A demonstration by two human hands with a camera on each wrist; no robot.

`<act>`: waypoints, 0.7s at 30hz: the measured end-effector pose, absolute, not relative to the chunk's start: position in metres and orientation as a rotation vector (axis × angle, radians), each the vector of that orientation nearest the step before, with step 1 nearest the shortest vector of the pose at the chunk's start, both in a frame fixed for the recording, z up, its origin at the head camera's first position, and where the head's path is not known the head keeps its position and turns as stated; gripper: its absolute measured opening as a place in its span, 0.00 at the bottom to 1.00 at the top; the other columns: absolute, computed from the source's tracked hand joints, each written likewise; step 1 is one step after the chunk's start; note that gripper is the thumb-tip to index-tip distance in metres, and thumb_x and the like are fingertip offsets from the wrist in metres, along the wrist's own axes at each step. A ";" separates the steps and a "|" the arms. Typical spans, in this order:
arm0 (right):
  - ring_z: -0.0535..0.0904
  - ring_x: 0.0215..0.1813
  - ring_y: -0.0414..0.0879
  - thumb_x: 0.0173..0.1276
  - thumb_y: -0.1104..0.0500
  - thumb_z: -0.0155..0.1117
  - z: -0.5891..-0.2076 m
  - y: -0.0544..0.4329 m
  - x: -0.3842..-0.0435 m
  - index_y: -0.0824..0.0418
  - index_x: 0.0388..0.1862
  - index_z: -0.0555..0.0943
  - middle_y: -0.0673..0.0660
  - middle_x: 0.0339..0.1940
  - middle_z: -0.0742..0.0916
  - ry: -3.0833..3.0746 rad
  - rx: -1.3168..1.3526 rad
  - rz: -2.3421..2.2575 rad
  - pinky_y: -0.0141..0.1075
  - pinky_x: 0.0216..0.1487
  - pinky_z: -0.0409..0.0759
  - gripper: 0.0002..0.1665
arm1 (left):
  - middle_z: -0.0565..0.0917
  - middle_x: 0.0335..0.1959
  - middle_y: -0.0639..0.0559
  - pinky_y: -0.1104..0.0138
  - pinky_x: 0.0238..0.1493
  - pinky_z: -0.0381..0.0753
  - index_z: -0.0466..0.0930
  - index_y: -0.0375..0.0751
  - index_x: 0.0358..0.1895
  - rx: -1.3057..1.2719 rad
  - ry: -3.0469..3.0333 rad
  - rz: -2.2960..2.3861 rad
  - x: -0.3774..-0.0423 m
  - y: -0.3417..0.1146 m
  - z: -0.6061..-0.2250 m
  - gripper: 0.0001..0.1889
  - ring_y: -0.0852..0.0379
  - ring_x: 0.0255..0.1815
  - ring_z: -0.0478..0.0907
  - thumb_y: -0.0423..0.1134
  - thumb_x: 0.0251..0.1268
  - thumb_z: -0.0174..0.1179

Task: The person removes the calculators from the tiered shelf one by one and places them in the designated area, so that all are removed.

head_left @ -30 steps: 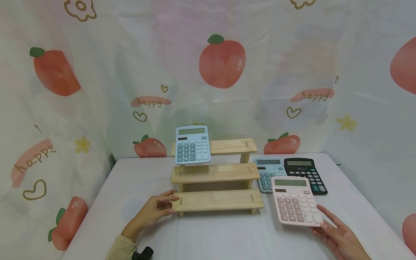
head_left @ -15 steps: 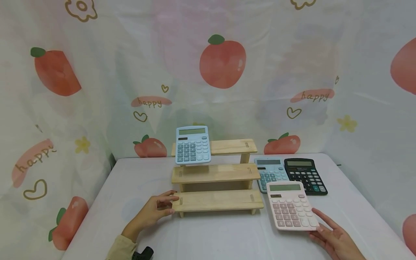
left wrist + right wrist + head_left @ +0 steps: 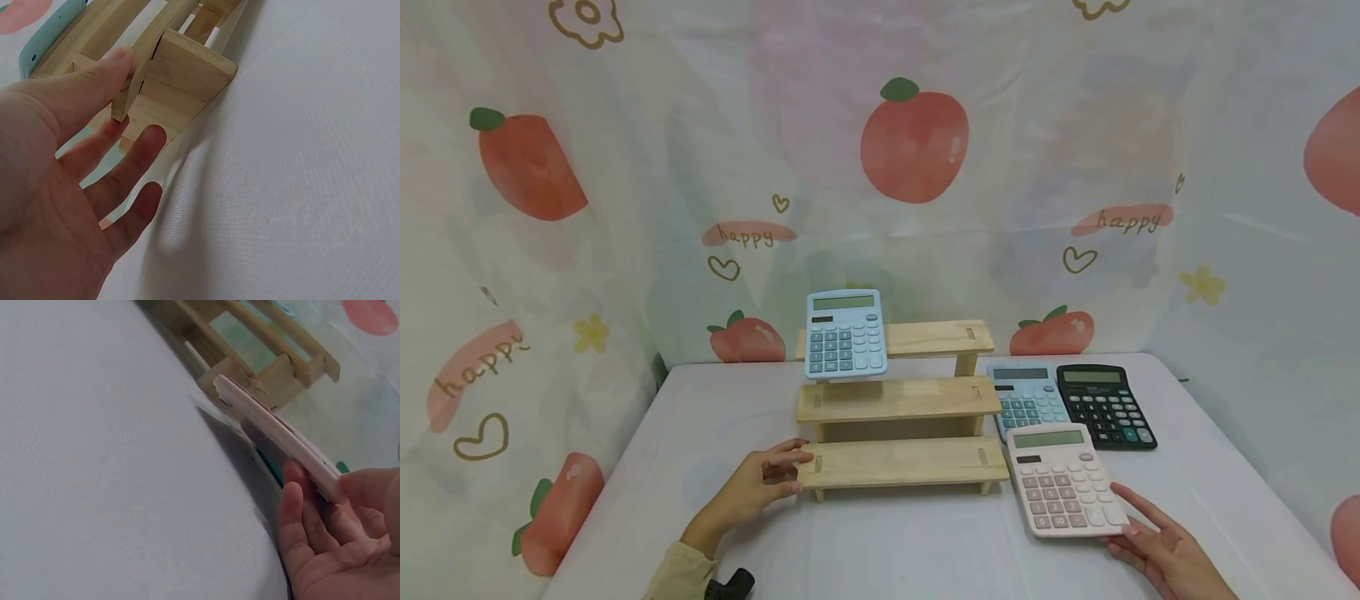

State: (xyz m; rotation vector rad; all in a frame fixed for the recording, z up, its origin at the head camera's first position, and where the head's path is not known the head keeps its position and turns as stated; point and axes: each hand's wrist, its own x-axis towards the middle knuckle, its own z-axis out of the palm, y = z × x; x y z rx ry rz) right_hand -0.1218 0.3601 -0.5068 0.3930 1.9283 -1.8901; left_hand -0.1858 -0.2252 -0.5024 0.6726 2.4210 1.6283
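Note:
My right hand (image 3: 1165, 546) pinches a pink calculator (image 3: 1063, 482) by its lower right corner. In the right wrist view the calculator (image 3: 281, 434) is tilted above the white tabletop, thumb on its upper face and fingers beneath. A three-tier wooden display rack (image 3: 902, 462) stands mid-table. At the left end of its lowest shelf, my left hand (image 3: 752, 487) grips the board; the left wrist view shows the thumb (image 3: 103, 78) on one side and the index fingertip at the opposite edge. A blue calculator (image 3: 846, 335) leans upright at the left of the top shelf.
Right of the rack lie another blue calculator (image 3: 1028, 392) and a black calculator (image 3: 1105, 404), both partly covered by the pink one in the head view. A black object (image 3: 730, 585) shows by the left sleeve (image 3: 681, 571). A fruit-print curtain (image 3: 925, 250) surrounds the table.
My right hand has carried the pink calculator leftward and slightly nearer, toward the rack's right end. The left hand has stayed on the lowest shelf.

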 end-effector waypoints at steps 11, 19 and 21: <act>0.80 0.54 0.29 0.84 0.54 0.46 -0.508 0.359 -0.121 0.58 0.84 0.32 0.71 0.83 0.47 1.972 0.350 -1.836 0.35 0.62 0.82 0.44 | 0.69 0.73 0.27 0.73 0.59 0.79 0.80 0.32 0.62 0.677 2.406 1.641 -0.186 -0.225 -0.502 0.22 0.76 0.66 0.70 0.37 0.68 0.66; 0.82 0.54 0.34 0.82 0.52 0.52 -0.511 0.364 -0.118 0.58 0.84 0.35 0.68 0.79 0.61 2.003 0.357 -1.804 0.37 0.62 0.82 0.47 | 0.69 0.73 0.27 0.71 0.59 0.80 0.80 0.32 0.63 0.687 2.410 1.636 -0.186 -0.226 -0.502 0.22 0.80 0.63 0.70 0.37 0.69 0.66; 0.83 0.54 0.36 0.83 0.53 0.50 -0.510 0.363 -0.118 0.59 0.84 0.36 0.69 0.78 0.64 2.016 0.366 -1.794 0.37 0.61 0.82 0.45 | 0.69 0.72 0.27 0.71 0.59 0.80 0.80 0.32 0.63 0.692 2.416 1.633 -0.186 -0.226 -0.502 0.22 0.78 0.63 0.71 0.37 0.69 0.65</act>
